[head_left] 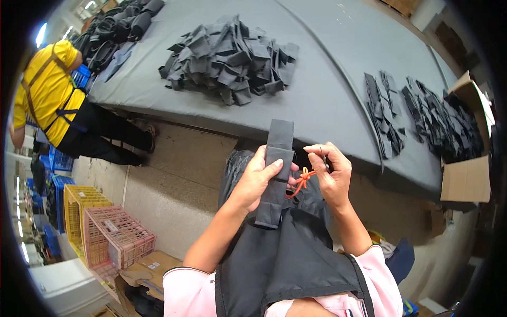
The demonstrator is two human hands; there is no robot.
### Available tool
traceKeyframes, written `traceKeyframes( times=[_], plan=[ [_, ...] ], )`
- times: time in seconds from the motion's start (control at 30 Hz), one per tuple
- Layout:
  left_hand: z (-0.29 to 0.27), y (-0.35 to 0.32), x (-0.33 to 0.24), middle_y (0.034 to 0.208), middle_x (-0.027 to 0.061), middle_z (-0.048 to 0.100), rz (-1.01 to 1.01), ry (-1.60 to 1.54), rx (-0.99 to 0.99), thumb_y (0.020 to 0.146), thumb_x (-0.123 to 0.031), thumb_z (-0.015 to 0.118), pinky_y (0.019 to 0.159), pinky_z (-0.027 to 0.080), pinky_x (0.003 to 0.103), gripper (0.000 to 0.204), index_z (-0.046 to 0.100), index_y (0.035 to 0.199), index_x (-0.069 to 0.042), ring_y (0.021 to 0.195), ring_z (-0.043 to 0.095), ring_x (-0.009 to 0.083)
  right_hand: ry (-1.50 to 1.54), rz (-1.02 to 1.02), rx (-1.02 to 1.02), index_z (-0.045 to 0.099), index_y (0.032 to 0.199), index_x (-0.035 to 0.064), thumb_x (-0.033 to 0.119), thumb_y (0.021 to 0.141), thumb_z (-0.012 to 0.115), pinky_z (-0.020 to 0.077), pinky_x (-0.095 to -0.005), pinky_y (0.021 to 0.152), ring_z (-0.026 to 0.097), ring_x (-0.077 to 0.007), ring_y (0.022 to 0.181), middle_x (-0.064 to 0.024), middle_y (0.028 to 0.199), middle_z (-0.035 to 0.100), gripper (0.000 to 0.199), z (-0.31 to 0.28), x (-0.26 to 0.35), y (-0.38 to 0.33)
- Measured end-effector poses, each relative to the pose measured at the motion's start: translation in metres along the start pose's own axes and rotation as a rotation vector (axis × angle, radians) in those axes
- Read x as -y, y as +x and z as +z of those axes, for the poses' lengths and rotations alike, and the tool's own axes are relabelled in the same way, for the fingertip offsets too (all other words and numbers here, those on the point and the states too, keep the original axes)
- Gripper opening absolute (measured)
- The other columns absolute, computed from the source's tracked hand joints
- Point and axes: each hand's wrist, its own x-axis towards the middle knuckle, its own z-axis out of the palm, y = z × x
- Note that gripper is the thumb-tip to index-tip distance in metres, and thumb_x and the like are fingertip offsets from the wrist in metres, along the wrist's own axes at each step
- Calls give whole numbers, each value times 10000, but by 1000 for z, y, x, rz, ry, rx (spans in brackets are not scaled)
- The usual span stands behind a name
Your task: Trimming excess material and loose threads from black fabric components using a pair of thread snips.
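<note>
My left hand [255,179] is closed around a dark grey fabric strap [280,136], its thumb pressed flat on the front. The strap stands nearly upright in front of my black apron [288,261] and has folded, layered sections along its length. To the right of it, my right hand [334,171] is closed on a small dark pointed tool [324,157], mostly hidden by the fingers. A knotted orange cord [303,181] hangs from that hand toward the strap. The tool's tip points upward, apart from the strap.
A large grey-covered table [327,105] spreads ahead, bearing a heap of dark fabric pieces [229,61]. More strips [383,111] and an open cardboard box [465,179] are at right. At left stand a person in yellow [55,100], a pink crate [119,235] and a yellow crate [79,206].
</note>
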Motion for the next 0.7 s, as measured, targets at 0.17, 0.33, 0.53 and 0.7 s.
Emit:
traceKeyframes(
  times=[0.17,0.33,0.53,0.7],
  plan=[
    [0,4,-2,996,177,615,-13,-18,33,914,-131,528,704,552,328,346,365,1201,-29,775,654,212,-277,-7,-33,584,1010,38,39,720,714,458,-254,583,549,-167,631,-61,827,549,318,2,-14,-20],
    [-9,11,-2,1006,183,605,-15,-3,33,910,-109,518,702,547,325,427,308,1274,-31,779,650,221,-507,-107,-4,612,1000,39,5,682,722,475,-281,551,571,-194,646,-98,848,566,338,5,-6,-17],
    [-26,19,-13,991,175,601,-108,-8,79,913,-88,503,677,547,314,546,221,1380,-67,744,634,196,-641,-140,89,646,975,53,-4,670,721,458,-284,503,564,-183,587,-77,782,570,319,22,-9,3],
    [-46,29,-26,982,174,604,-191,34,116,913,-70,487,644,551,306,575,187,1404,-70,717,634,191,-763,-214,181,652,961,51,-31,630,728,438,-304,488,563,-201,583,-73,744,566,350,31,-13,14]
  ],
)
